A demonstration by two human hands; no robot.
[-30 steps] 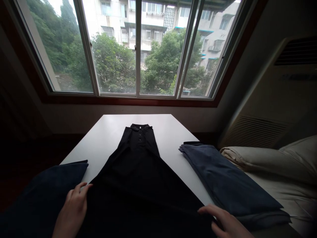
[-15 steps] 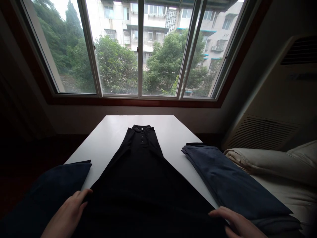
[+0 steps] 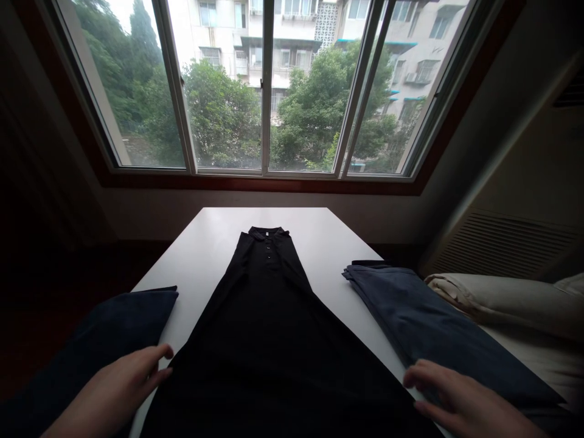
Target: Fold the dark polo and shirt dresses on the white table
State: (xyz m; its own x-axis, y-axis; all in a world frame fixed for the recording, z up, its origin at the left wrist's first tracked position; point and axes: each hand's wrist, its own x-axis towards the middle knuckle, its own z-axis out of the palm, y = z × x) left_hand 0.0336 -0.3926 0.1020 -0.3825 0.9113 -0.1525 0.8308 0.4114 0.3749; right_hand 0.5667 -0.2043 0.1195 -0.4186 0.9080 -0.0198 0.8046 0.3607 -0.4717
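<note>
A black polo shirt (image 3: pixel 269 328) lies front up on the white table (image 3: pixel 310 226), its collar toward the window and its lower part toward me. Both its sides taper in toward the collar. My left hand (image 3: pixel 121 383) is at the shirt's lower left edge, thumb and forefinger apart, fingertips beside or just touching the cloth. On the opposite edge, my right hand (image 3: pixel 460 395) also has its thumb and fingers parted, close to the fabric. Neither hand grips anything. The bottom of the shirt runs out of view.
Folded dark blue cloth (image 3: pixel 438 328) lies on the right, partly on the table. Another dark blue piece (image 3: pixel 123 322) overlaps the left table edge. Beyond it on the right is a beige cushioned seat (image 3: pixel 506 298). A window (image 3: pixel 264 173) stands behind the table.
Both hands have moved outward from the shirt's edges, and their fingers have parted. The shirt has stayed in place on the table. The view has shifted slightly.
</note>
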